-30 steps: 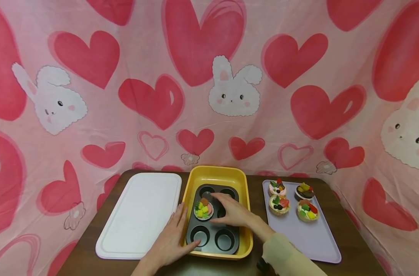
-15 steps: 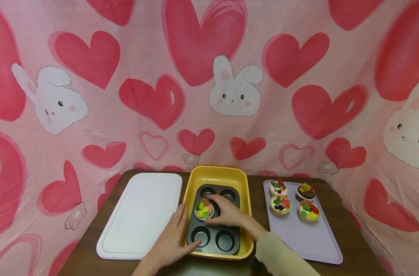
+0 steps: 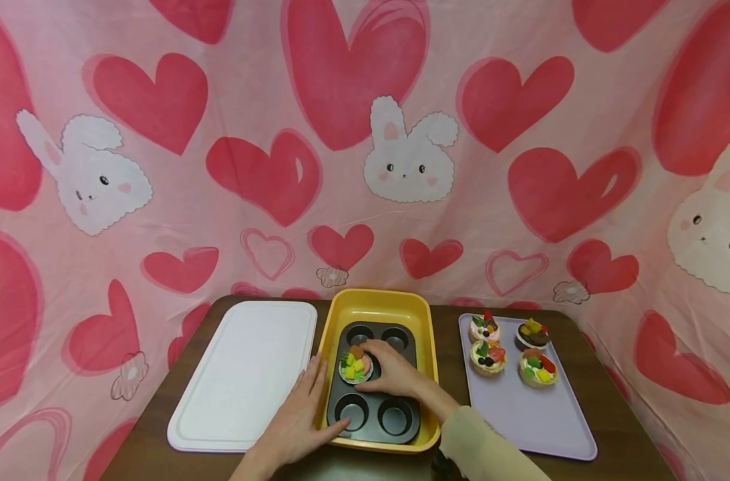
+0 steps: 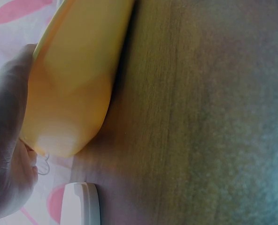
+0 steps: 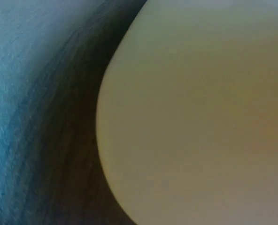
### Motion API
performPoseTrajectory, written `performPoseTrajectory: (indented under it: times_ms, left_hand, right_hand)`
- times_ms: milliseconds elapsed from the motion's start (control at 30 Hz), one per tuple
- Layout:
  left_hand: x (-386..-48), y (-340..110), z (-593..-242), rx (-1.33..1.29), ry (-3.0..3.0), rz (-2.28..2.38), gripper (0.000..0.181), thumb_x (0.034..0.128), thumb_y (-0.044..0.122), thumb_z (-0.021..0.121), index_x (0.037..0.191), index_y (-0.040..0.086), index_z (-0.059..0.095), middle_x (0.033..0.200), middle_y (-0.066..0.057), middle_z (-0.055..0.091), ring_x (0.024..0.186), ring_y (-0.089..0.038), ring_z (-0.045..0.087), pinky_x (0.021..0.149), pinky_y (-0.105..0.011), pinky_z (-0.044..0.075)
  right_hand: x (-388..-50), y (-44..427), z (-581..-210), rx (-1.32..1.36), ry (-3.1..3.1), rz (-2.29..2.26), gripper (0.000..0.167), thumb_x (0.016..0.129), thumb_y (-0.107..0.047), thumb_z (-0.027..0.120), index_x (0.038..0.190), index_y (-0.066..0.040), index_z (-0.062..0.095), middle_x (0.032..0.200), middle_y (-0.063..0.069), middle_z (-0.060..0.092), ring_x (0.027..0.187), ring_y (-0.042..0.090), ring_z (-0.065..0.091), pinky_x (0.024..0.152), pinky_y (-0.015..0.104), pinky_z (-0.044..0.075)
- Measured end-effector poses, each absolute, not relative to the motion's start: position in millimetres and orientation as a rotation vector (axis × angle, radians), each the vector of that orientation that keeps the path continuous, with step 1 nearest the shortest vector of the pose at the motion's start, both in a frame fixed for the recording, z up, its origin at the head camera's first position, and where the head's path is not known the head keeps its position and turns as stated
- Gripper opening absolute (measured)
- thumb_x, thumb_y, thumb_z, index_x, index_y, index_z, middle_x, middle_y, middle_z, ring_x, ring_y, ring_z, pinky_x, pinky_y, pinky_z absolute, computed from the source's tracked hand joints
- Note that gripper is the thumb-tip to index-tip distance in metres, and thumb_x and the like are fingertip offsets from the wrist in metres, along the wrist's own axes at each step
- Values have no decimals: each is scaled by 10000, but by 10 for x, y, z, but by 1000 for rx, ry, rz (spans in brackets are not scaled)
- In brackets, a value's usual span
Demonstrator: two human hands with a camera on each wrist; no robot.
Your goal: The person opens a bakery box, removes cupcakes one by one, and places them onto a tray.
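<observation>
A grey muffin tin [image 3: 373, 407] lies inside a yellow tray [image 3: 381, 306] on the table. In its left middle cup sits a fruit-topped cupcake [image 3: 354, 369] with yellow, green and pink pieces. My right hand [image 3: 395, 373] holds that cupcake from its right side, fingers at the back and thumb in front. My left hand [image 3: 298, 414] rests with extended fingers along the tray's left rim, thumb over the near left corner. The left wrist view has the left hand [image 4: 10, 126] against the tray's wall [image 4: 78, 75]. The right wrist view is filled mostly by a blurred yellow surface [image 5: 190, 117].
To the left lies a white board [image 3: 244, 374]. A lilac tray [image 3: 533, 417] on the right bears several more fruit-topped cupcakes [image 3: 487, 358] toward its far end. Behind the brown table [image 3: 449, 401] hangs a pink cloth [image 3: 401, 227] with hearts and rabbits.
My right hand has moved slightly left, from just beside the cupcake to gripping it. The left hand stays on the tray's rim.
</observation>
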State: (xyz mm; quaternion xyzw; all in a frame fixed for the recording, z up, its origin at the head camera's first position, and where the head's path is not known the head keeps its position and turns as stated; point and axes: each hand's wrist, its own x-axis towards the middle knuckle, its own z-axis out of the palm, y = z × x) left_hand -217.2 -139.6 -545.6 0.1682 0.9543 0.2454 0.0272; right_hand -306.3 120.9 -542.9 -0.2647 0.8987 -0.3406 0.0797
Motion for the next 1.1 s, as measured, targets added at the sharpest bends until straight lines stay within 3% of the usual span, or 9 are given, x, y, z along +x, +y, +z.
performPoseTrajectory:
  times_ms: [467, 700, 1100]
  left_hand:
    - [-2167, -1398, -5453, 525, 2959, 762, 1219, 903, 796, 694, 1756, 63, 224, 1869, -143, 111, 1691, -415, 283, 1332, -615, 356]
    - [-2170, -1391, -5448, 512, 2952, 764, 1217, 898, 802, 689, 1759, 78, 224, 1871, -130, 115, 1686, -421, 295, 1320, -634, 368]
    - [-2164, -1390, -5436, 507, 2946, 770, 1217, 901, 794, 691, 1761, 79, 212, 1873, -128, 106, 1694, -406, 283, 1332, -626, 350]
  right_hand:
    - [-3073, 1150, -5466, -793, 2724, -1106, 703, 848, -373, 953, 1438, -118, 667, 1488, 110, 676, 1419, 333, 580, 1250, 628, 461]
    - [-3050, 1155, -5466, -839, 2729, -1130, 703, 841, -356, 954, 1420, -77, 670, 1463, 137, 683, 1374, 345, 604, 1216, 634, 490]
    - [-3108, 1204, -5669, -838, 2741, -1182, 776, 851, -525, 928, 1464, -125, 671, 1550, 186, 643, 1431, 450, 590, 1186, 756, 452]
